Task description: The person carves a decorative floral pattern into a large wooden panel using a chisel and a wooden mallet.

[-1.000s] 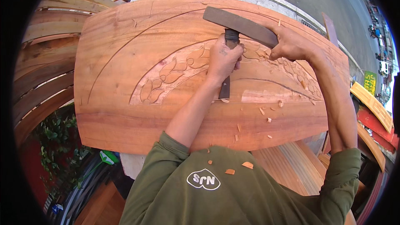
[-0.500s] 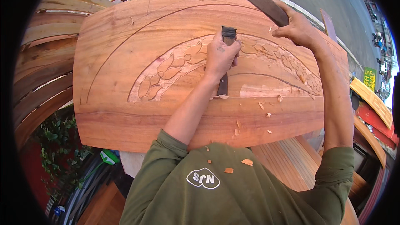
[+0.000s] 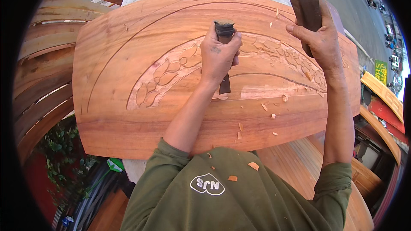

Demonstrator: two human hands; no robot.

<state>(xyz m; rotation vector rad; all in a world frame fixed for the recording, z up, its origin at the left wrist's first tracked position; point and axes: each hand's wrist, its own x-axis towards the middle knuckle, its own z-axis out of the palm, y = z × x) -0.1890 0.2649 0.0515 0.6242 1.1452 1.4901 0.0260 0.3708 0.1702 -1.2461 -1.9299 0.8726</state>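
My left hand (image 3: 217, 57) is wrapped round the handle of an upright chisel (image 3: 224, 83), whose dark blade points down at the straight groove along the base of a carved arch. My right hand (image 3: 321, 45) grips a long, dark rectangular striker (image 3: 305, 2), raised and tilted at the upper right, apart from the chisel. Beneath both hands lies a broad reddish wooden panel (image 3: 107, 132) with scribed curves and a band of carved leaves and flowers (image 3: 167, 72). Pale shavings (image 3: 272, 116) are scattered right of the blade and on my green shirt.
Slatted boards (image 3: 51, 34) stand at the left, with a plant (image 3: 64, 158) below. More boards (image 3: 291, 167) lie under the panel. A yellow panel (image 3: 381, 94) and red object (image 3: 383, 113) are at the right. A road with parked vehicles (image 3: 370, 1) runs beyond.
My right hand has lifted the striker from over the chisel up and to the right, turning it steeper. My left hand and the chisel have shifted slightly up and left.
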